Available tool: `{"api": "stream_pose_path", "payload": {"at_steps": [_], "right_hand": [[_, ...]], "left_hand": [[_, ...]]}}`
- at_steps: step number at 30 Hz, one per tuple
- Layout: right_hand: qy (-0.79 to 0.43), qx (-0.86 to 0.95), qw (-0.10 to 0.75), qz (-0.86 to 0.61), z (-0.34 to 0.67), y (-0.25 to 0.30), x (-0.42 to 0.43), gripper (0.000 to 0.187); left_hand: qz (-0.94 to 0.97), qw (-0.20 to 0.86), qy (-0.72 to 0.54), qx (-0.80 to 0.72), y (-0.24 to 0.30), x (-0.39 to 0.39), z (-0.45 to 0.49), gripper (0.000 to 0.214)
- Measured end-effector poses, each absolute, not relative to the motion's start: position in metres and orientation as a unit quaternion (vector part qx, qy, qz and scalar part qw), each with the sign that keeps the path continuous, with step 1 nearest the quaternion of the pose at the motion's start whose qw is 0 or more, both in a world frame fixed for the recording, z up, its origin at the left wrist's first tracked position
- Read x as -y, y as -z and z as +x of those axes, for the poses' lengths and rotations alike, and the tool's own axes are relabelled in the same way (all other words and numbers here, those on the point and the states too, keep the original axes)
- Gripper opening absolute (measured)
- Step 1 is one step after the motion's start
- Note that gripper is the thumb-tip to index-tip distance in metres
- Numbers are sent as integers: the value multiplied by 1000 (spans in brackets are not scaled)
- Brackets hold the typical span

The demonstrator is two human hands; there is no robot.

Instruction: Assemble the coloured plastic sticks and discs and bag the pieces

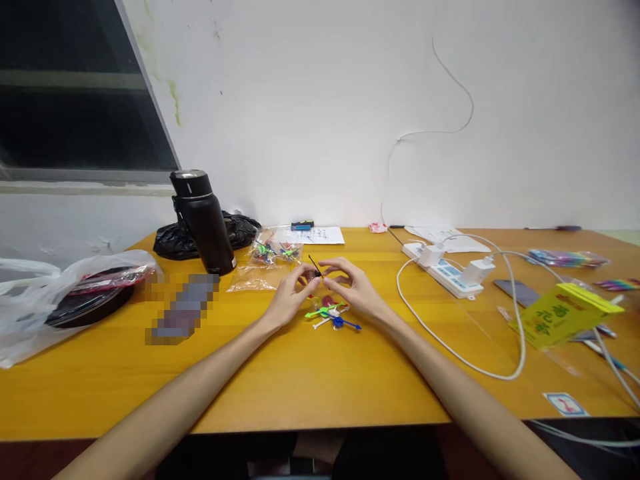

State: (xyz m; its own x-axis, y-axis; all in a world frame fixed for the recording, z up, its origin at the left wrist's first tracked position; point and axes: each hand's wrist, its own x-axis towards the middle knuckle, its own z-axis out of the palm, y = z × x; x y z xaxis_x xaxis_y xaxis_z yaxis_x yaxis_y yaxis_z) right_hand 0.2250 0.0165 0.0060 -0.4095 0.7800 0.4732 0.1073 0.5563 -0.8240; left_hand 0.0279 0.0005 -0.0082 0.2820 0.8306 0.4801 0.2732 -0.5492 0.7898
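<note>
Over the middle of the table, my left hand (291,291) and my right hand (356,288) meet with fingertips close together. Between them they pinch a small black arrow spinner (314,263), its thin shaft pointing up and to the left. Part of it is hidden by the fingers. Just below my hands lies a loose group of plastic arrow spinners: a green one (316,311), a white one (320,323) and a blue one (346,324). Something red shows among them, partly covered. Behind my left hand sits a clear bag (275,253) with more coloured spinners.
A black bottle (204,223) stands at the left by a black plastic bag (170,241) and a white bag (30,293). On the right are a power strip (453,279) with white cables, a yellow box (565,317) and pens. Papers (325,235) lie by the wall.
</note>
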Motion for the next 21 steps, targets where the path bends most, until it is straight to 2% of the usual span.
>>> {"api": "stream_pose_path", "payload": {"at_steps": [2,4,13,21], "right_hand": [[-323,779,445,-302,227,-6,-16,32],[-327,783,431,-306,230,-5,-18,34],[-551,718,329,-271,242,-1,-28,54],[-659,619,347,-250,236,-1,-19,50]], "left_hand": [[748,288,-459,-383,8,1,29,32],[753,285,-450,-386,8,2,30,34],[777,267,-442,-360,8,2,32,34],[779,275,-448,-342,1,4,32,35]]}}
